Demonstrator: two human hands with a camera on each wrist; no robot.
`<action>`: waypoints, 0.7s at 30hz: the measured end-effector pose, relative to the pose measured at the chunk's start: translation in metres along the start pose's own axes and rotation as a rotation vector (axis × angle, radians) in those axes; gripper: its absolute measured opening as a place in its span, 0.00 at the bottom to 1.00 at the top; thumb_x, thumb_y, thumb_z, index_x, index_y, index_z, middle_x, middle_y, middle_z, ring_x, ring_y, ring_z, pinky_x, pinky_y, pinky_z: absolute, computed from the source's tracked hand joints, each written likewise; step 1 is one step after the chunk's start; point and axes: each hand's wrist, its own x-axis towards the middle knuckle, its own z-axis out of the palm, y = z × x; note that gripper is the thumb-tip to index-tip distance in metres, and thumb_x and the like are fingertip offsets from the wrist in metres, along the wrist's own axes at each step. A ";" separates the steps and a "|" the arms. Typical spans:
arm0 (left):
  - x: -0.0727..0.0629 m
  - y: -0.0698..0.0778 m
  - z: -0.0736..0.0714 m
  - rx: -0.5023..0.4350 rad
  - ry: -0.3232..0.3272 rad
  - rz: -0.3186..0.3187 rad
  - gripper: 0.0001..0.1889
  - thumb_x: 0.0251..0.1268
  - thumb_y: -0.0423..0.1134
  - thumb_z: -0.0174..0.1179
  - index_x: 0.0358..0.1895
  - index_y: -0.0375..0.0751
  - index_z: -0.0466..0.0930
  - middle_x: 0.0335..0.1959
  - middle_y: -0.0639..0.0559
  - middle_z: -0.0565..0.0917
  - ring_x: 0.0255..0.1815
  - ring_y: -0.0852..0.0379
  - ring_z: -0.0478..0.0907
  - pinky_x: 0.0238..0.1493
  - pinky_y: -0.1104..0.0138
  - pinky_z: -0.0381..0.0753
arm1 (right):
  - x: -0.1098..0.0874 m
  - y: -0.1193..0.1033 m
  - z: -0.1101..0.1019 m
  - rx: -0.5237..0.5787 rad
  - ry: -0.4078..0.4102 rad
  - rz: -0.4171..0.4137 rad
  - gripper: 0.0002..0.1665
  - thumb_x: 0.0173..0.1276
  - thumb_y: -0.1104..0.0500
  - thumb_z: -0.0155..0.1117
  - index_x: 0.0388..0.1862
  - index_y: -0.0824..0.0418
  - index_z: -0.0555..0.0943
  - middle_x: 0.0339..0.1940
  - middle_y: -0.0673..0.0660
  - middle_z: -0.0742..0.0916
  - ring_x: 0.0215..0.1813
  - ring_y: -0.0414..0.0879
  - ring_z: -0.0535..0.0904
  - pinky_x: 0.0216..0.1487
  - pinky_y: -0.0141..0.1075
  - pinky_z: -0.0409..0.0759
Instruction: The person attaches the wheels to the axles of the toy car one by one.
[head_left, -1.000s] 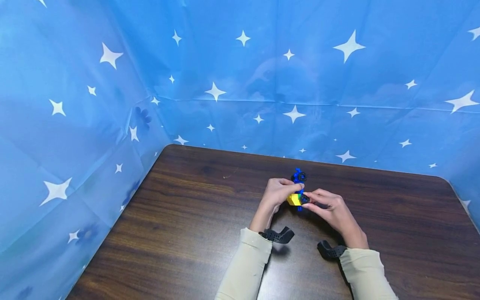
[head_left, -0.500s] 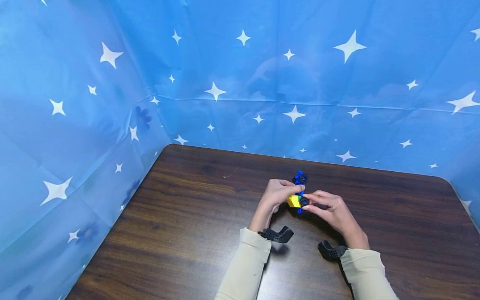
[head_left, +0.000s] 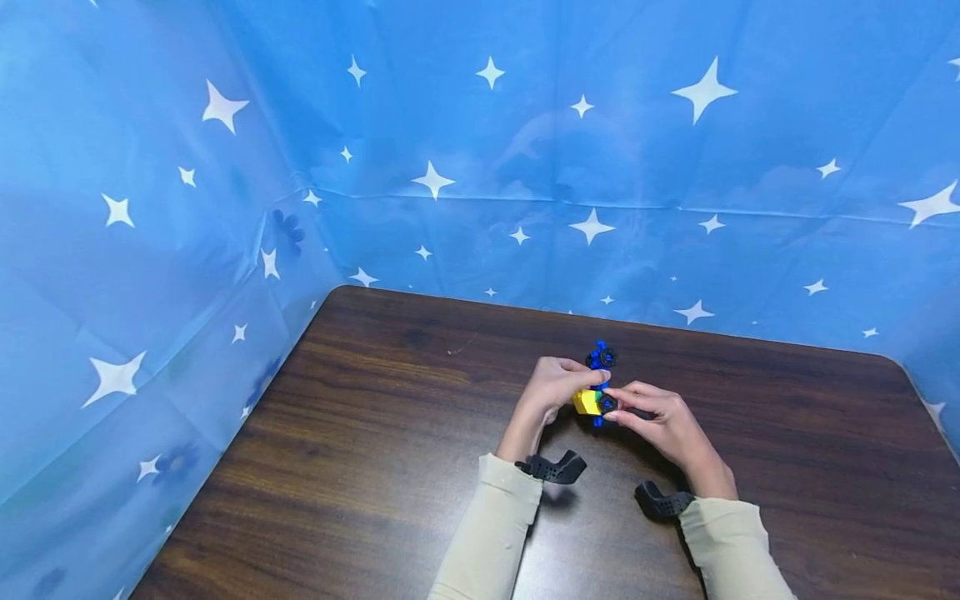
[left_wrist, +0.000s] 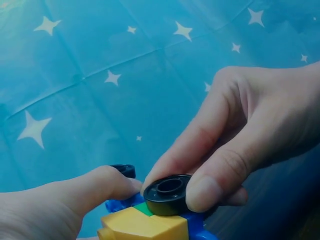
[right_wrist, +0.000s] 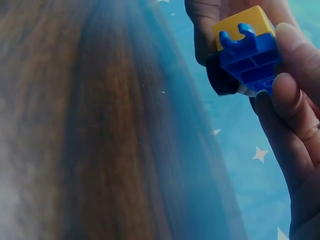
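A small toy vehicle of blue, yellow and green plastic blocks is raised between both hands, with its yellow block [head_left: 587,402] toward the left. My left hand [head_left: 553,386] grips its blue body, the thumb lying across it. With thumb and fingertips, my right hand [head_left: 663,417] pinches a black toy wheel [left_wrist: 167,195], which sits against the vehicle's side beside the green piece [left_wrist: 144,208]. Another black wheel [head_left: 609,357] shows at the far end. The right wrist view shows the blue underside [right_wrist: 252,62] with a two-pronged end. Fingers partly hide the middle of the body.
A dark wood-grain table [head_left: 360,417] lies beneath the hands. Behind it and on its left hangs a blue cloth [head_left: 487,150] with white stars. Black straps [head_left: 555,468] circle both wrists, below light sleeves [head_left: 491,525].
Between one second and half a second ago, the vehicle and the pinched wheel shifted slightly toward the person. Both hands keep their holds, and little differs since then.
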 end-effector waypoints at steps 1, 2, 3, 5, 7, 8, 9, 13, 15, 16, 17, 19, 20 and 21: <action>0.000 0.001 0.000 0.005 0.002 -0.006 0.21 0.56 0.53 0.78 0.42 0.38 0.90 0.39 0.47 0.86 0.29 0.57 0.80 0.30 0.66 0.79 | 0.000 0.001 0.000 0.006 -0.001 -0.010 0.27 0.55 0.82 0.73 0.55 0.71 0.87 0.40 0.57 0.90 0.37 0.38 0.79 0.36 0.24 0.75; -0.001 0.001 0.000 0.007 0.003 -0.010 0.21 0.56 0.52 0.78 0.43 0.38 0.90 0.39 0.47 0.86 0.29 0.57 0.80 0.30 0.66 0.79 | -0.001 0.001 0.000 0.009 -0.002 -0.020 0.27 0.55 0.82 0.73 0.56 0.71 0.87 0.40 0.57 0.90 0.36 0.39 0.79 0.36 0.24 0.75; -0.002 0.002 0.000 0.008 0.005 -0.012 0.21 0.56 0.52 0.78 0.43 0.37 0.90 0.39 0.47 0.86 0.29 0.57 0.80 0.30 0.66 0.80 | -0.001 0.001 0.001 0.013 -0.003 -0.032 0.28 0.54 0.83 0.72 0.56 0.72 0.86 0.41 0.58 0.90 0.36 0.39 0.79 0.36 0.25 0.75; -0.003 0.002 0.000 0.006 0.004 -0.007 0.22 0.57 0.51 0.78 0.43 0.36 0.90 0.39 0.47 0.86 0.29 0.57 0.81 0.30 0.66 0.80 | -0.001 0.001 0.001 0.017 -0.005 -0.036 0.28 0.55 0.83 0.72 0.57 0.71 0.86 0.41 0.58 0.90 0.36 0.38 0.79 0.36 0.25 0.76; -0.004 0.002 0.000 0.011 -0.010 -0.003 0.22 0.57 0.51 0.77 0.43 0.35 0.90 0.38 0.47 0.87 0.29 0.57 0.81 0.30 0.67 0.81 | -0.001 0.000 0.001 0.016 -0.015 -0.028 0.28 0.57 0.81 0.72 0.58 0.69 0.86 0.42 0.57 0.90 0.37 0.37 0.79 0.36 0.24 0.76; -0.004 0.001 0.000 0.012 -0.017 -0.001 0.22 0.58 0.51 0.77 0.43 0.35 0.90 0.38 0.47 0.86 0.29 0.57 0.82 0.30 0.67 0.82 | -0.001 -0.001 0.001 0.012 -0.021 -0.024 0.28 0.58 0.80 0.72 0.58 0.69 0.86 0.43 0.57 0.90 0.38 0.36 0.80 0.37 0.24 0.77; -0.005 0.000 0.000 0.017 -0.026 -0.002 0.22 0.58 0.52 0.76 0.43 0.35 0.90 0.38 0.47 0.86 0.29 0.57 0.81 0.30 0.67 0.81 | -0.001 -0.002 0.002 0.009 -0.027 -0.016 0.27 0.59 0.79 0.72 0.59 0.68 0.86 0.43 0.57 0.90 0.38 0.36 0.80 0.38 0.24 0.78; -0.005 -0.006 0.001 0.033 -0.055 -0.009 0.23 0.59 0.53 0.75 0.45 0.36 0.90 0.39 0.46 0.87 0.29 0.58 0.79 0.29 0.68 0.78 | -0.001 -0.005 0.004 -0.043 -0.048 0.010 0.26 0.62 0.74 0.74 0.59 0.63 0.87 0.42 0.52 0.90 0.39 0.34 0.80 0.39 0.23 0.78; -0.003 -0.008 0.001 0.050 -0.052 0.001 0.23 0.60 0.54 0.75 0.46 0.37 0.90 0.43 0.46 0.87 0.32 0.58 0.79 0.30 0.68 0.78 | -0.001 -0.004 0.005 -0.080 -0.045 0.008 0.26 0.61 0.72 0.75 0.59 0.61 0.88 0.40 0.49 0.89 0.38 0.34 0.79 0.38 0.24 0.77; -0.003 -0.009 0.001 0.056 -0.052 0.012 0.24 0.60 0.54 0.74 0.47 0.37 0.89 0.45 0.45 0.87 0.34 0.57 0.80 0.32 0.68 0.78 | -0.001 -0.004 0.005 -0.097 -0.040 0.004 0.26 0.61 0.72 0.76 0.59 0.60 0.88 0.39 0.48 0.88 0.37 0.33 0.78 0.37 0.25 0.77; -0.002 -0.009 0.001 0.072 -0.049 0.025 0.24 0.61 0.55 0.74 0.47 0.37 0.89 0.48 0.45 0.87 0.37 0.57 0.80 0.34 0.67 0.78 | -0.001 -0.003 0.005 -0.111 -0.036 -0.001 0.26 0.60 0.72 0.76 0.59 0.60 0.88 0.37 0.47 0.88 0.37 0.34 0.78 0.37 0.26 0.77; 0.000 -0.009 0.002 0.089 -0.042 0.054 0.24 0.61 0.56 0.73 0.47 0.37 0.90 0.52 0.44 0.86 0.42 0.55 0.80 0.38 0.66 0.79 | 0.001 -0.002 0.004 -0.129 -0.031 -0.011 0.26 0.60 0.72 0.77 0.59 0.60 0.88 0.36 0.46 0.87 0.36 0.34 0.78 0.36 0.29 0.77; 0.001 -0.008 0.002 0.096 -0.040 0.067 0.24 0.61 0.56 0.73 0.47 0.38 0.90 0.53 0.44 0.86 0.44 0.54 0.80 0.39 0.66 0.79 | 0.002 -0.002 0.003 -0.133 -0.029 -0.014 0.26 0.60 0.71 0.77 0.59 0.61 0.88 0.36 0.46 0.87 0.36 0.34 0.78 0.36 0.30 0.77; 0.002 -0.007 0.001 0.098 -0.043 0.080 0.23 0.61 0.56 0.73 0.47 0.38 0.90 0.53 0.44 0.86 0.44 0.54 0.80 0.40 0.66 0.79 | 0.003 -0.001 0.003 -0.135 -0.030 -0.014 0.26 0.60 0.71 0.77 0.59 0.61 0.88 0.35 0.46 0.87 0.36 0.34 0.78 0.35 0.30 0.78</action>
